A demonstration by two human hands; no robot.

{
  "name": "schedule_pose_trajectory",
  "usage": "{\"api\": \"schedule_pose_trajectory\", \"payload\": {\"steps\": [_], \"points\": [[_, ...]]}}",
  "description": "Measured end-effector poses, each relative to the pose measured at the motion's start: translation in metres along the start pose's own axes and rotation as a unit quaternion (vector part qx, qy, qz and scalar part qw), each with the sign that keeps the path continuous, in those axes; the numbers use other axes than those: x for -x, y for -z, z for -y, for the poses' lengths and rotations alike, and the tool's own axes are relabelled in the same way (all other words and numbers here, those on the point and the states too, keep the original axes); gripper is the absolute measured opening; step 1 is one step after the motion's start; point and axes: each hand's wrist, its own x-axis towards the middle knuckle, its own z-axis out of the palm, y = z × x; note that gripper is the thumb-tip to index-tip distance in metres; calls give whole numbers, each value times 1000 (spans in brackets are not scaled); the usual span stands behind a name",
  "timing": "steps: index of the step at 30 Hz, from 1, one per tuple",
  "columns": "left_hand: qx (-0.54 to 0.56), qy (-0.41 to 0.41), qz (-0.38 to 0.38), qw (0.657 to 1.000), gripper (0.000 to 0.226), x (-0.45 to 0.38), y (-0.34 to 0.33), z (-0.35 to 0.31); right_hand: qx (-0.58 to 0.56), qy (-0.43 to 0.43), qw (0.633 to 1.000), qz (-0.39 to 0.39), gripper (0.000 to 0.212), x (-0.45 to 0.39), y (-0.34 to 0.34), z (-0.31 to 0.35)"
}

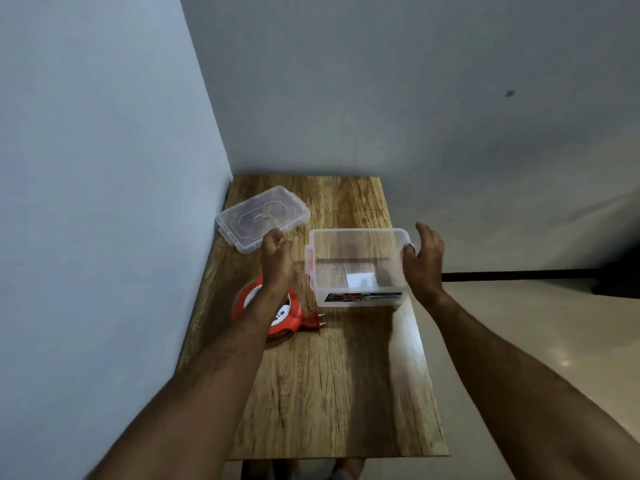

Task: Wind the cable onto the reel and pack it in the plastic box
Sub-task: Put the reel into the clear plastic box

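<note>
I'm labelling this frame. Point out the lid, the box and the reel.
lid (262, 216): head view, middle of its top.
box (360, 233): head view, far rim.
reel (292, 311): head view, orange rim.

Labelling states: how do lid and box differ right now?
The lid lies flat and shallow at the table's far left, near the wall; the box stands deep and open on the right. The right hand touches the box's end; no hand holds the lid. The box carries a label; the lid is plain. Both are clear plastic.
</note>
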Motion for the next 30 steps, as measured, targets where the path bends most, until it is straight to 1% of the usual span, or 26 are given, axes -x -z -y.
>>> {"api": "schedule_pose_trajectory", "payload": {"steps": [2, 5, 9, 12, 15, 18, 23, 26, 30], "points": [[-7, -15, -7, 1000, 32, -3, 14, -12, -6, 26, 1000, 7, 49, -4, -9, 20], [-9, -23, -25, 999, 35, -9, 38, -22, -17, 62, 997, 30, 49, -5, -33, 51], [-3, -37, -75, 996, 36, -11, 75, -26, -45, 88, 991, 91, 50, 11, -72, 90], [26, -11, -108, 994, 35, -7, 104, -22, -68, 118, 980, 143, 49, 33, -103, 114], [19, 16, -125, 992, 40, -4, 125, -10, -66, 153, 970, 174, 50, 55, -128, 126], [15, 27, -135, 990, 41, 4, 137, 6, -69, 146, 963, 217, 50, 79, -152, 129], [0, 57, -130, 990, 39, 22, 144, 42, -59, 96, 959, 262, 46, 118, -175, 119], [-15, 80, -123, 989, 43, 33, 145, 60, -22, 75, 961, 264, 46, 134, -178, 107], [-75, 94, -122, 985, 45, 43, 142, 75, 20, 47, 968, 246, 47, 144, -182, 86]]}}
